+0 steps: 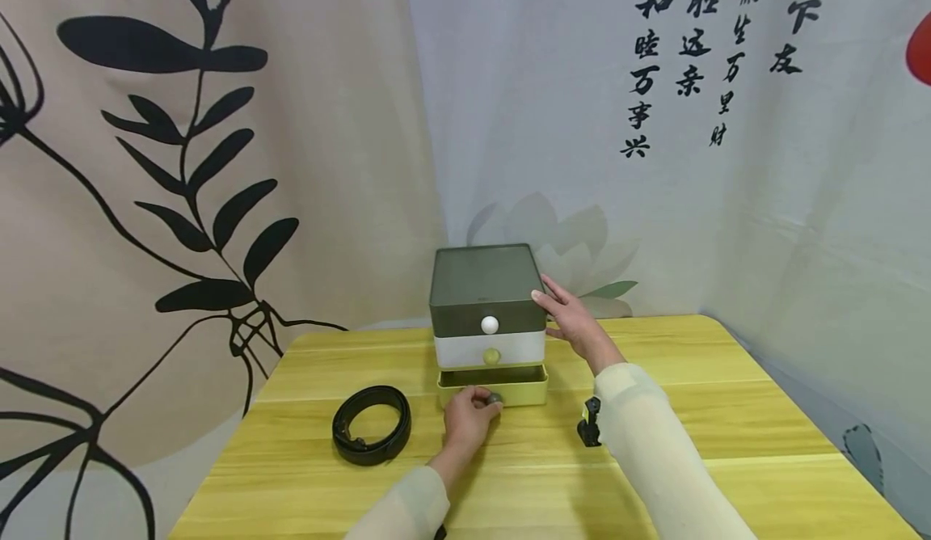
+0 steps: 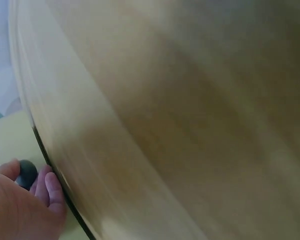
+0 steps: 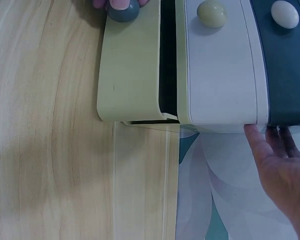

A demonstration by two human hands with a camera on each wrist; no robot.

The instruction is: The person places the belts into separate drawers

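A small three-tier drawer box (image 1: 483, 275) stands at the back of the table, its tiers dark green, white and yellow-green. The bottom drawer (image 1: 525, 394) is pulled partly out, and what shows of its inside is dark. My left hand (image 1: 465, 420) pinches that drawer's dark grey knob (image 2: 26, 174) between thumb and fingers. Against the box's right side rests my right hand (image 1: 575, 323), its fingers (image 3: 260, 145) extended along the upper tiers. A white knob (image 1: 490, 325) is on the top drawer and a yellow-green knob (image 1: 491, 356) on the middle one.
A coiled black belt (image 1: 398, 435) lies on the wooden table (image 1: 291, 483) left of my left hand. Behind the table hangs a printed cloth (image 1: 349, 160) with plant shapes and writing. A black wrist device (image 1: 590, 423) sits at my right sleeve.
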